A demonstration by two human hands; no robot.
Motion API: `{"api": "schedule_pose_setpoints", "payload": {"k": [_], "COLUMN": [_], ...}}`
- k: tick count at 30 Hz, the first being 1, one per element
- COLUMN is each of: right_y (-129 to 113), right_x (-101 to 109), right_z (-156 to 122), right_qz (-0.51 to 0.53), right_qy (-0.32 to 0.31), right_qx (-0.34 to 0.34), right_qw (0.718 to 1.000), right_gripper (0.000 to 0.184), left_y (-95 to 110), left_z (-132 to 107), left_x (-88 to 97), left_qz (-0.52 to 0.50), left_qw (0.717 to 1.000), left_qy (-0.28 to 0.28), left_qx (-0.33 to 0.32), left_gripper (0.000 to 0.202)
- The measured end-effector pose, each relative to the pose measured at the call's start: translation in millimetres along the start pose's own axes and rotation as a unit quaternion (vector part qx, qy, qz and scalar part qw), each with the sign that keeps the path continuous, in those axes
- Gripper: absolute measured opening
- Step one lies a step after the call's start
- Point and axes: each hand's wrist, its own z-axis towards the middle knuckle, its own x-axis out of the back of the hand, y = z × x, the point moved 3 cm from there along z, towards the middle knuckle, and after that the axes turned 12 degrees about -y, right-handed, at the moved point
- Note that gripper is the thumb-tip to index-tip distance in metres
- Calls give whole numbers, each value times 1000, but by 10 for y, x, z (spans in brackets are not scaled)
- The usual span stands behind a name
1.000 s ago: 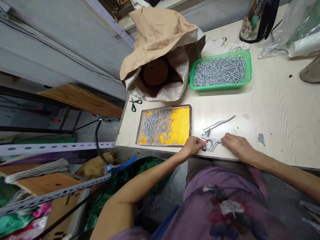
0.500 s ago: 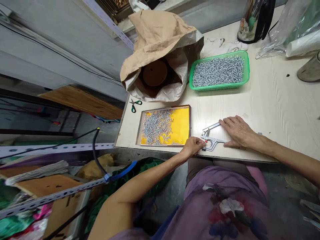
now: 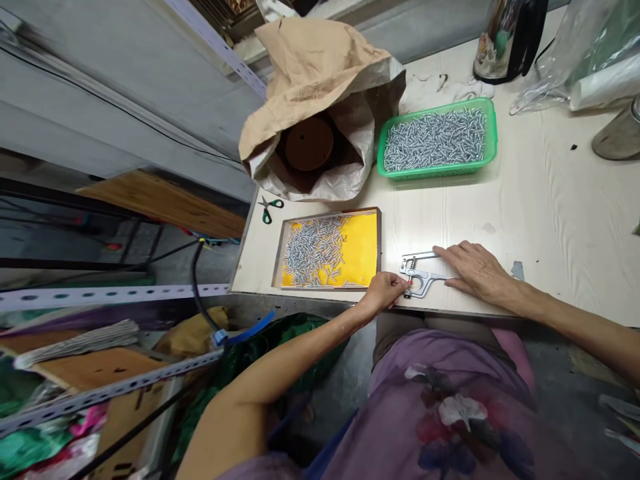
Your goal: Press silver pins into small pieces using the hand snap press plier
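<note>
A metal hand press tool (image 3: 417,275) lies on the pale table (image 3: 550,200) near its front edge. My right hand (image 3: 475,270) lies flat over the tool's two handles, fingers stretched, pressing them together. My left hand (image 3: 385,291) is pinched at the tool's jaw, where a small red piece shows between the fingertips. Just left of it sits a shallow wooden tray with a yellow floor (image 3: 363,250), holding several silver screws (image 3: 313,250).
A green basket (image 3: 493,133) full of screws stands at the back. A brown paper sack (image 3: 310,73) is open behind the tray, with green-handled scissors (image 3: 269,207) beside it. A kettle (image 3: 505,37) and plastic bags (image 3: 590,60) sit at the far right.
My right hand moved from the lower handle up onto the raised upper handle and pushed it down; the handles have closed together. My left hand stayed at the jaw.
</note>
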Motion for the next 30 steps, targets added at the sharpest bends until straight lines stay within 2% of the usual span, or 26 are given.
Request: {"api": "schedule_pose_setpoints", "payload": {"k": [2, 4, 5, 8, 10, 12, 14, 17, 20, 22, 25, 28, 29, 30], "right_y": [-15, -26, -27, -5, 28, 68, 91, 55, -40, -98, -132, -74, -39, -1], "right_x": [-23, -51, -65, -96, -101, -89, -64, -34, -62, -106, -148, -108, -79, -49], "right_z": [-5, -8, -8, -21, -43, -76, -112, -153, -164, -160, -150, -155, -160, -165], "right_qz": [8, 14, 17, 31, 35, 27, 8, -21, -29, -23, -17, -28, -29, -26], "right_qy": [5, 9, 12, 26, 31, 23, 10, -2, -2, 1, 9, 20, 22, 23], "right_qx": [1, 4, 5, 9, 11, -4, -32, -53, -38, -26, -21, -41, -44, -39], "right_qw": [1000, 1000, 1000, 999, 999, 999, 999, 998, 999, 999, 1000, 999, 998, 999], "right_gripper": [55, 56, 57, 63, 68, 68, 57, 32, 11, 18, 27, 16, 16, 24], "left_y": [41, 142, 209, 436, 566, 654, 705, 734, 716, 685, 639, 590, 563, 526], "left_z": [-33, -49, -38, 75, 173, 253, 293, 277, 231, 218, 236, 263, 264, 258], "left_x": [-11, -54, -89, -196, -219, -202, -175, -173, -228, -272, -314, -328, -341, -366], "left_qz": [88, 187, 232, 333, 371, 395, 413, 434, 440, 438, 441, 446, 443, 437], "left_qw": [991, 961, 942, 889, 866, 857, 853, 843, 837, 838, 838, 835, 834, 833], "left_qy": [69, 136, 150, 120, 91, 69, 53, 31, 19, 18, 31, 75, 95, 119], "left_qx": [-67, -152, -192, -291, -323, -324, -315, -316, -324, -324, -320, -314, -314, -317], "left_gripper": [22, 15, 13, 31, 46, 55, 57, 43, 23, 14, 15, 19, 24, 29]}}
